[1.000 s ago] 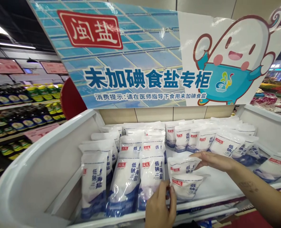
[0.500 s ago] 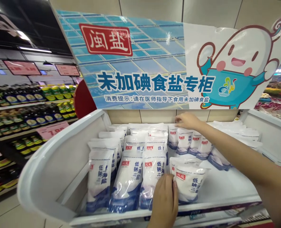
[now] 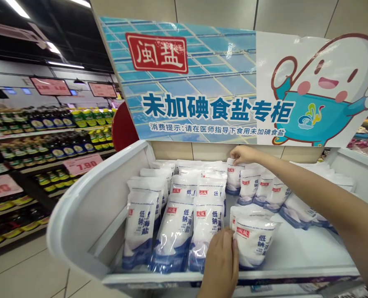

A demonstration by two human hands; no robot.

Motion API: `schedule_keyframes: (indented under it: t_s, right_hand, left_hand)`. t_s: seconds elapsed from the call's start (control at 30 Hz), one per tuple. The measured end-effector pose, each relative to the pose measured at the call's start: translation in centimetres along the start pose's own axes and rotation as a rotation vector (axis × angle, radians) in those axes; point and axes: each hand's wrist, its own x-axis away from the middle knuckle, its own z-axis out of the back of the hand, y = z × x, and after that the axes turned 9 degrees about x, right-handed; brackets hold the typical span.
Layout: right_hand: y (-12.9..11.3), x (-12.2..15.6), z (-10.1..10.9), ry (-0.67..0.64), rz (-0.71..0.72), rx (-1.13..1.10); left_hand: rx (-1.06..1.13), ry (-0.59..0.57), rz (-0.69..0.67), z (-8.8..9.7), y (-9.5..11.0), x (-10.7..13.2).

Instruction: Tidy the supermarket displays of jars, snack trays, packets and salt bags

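Observation:
My right hand (image 3: 244,155) reaches to the back of the white bin and pinches the top edge of a white and blue bag of salt (image 3: 234,181). That bag stands upright, a bit higher than the bags to its right. At the front, my left hand (image 3: 221,261) has its fingers together at the left edge of a front bag of salt (image 3: 255,243), which leans and has another bag behind it. Its fingertips are partly hidden between this bag and the neighbouring upright bag (image 3: 205,234).
Upright bags fill the left of the white bin (image 3: 75,207), and more bags (image 3: 299,205) lean at the back right. Behind stands a large printed sign (image 3: 202,82). Shelves of bottles (image 3: 56,145) are to the left.
The view has turned slightly left, so things sit farther right. My right hand has raised the back bag a little above its neighbours. My left hand stays at the front bag.

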Motion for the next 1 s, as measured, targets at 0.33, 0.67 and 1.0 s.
schedule_keyframes:
  t_s: [0.33,0.67,1.0]
  right_hand:
    - [-3.8,3.0,2.6,0.163,-0.062,0.117]
    - [-1.5,6.7,0.5,-0.027,0.013,0.252]
    - [-3.2,1.2,-1.7,0.097,-0.052,0.054]
  left_hand:
    - [0.019,0.001,-0.016,0.1,-0.2,0.0]
    - [0.020,0.010,0.000,0.2,0.2,-0.1]
    - [-0.006,0.014,-0.013,0.2,0.2,-0.1]
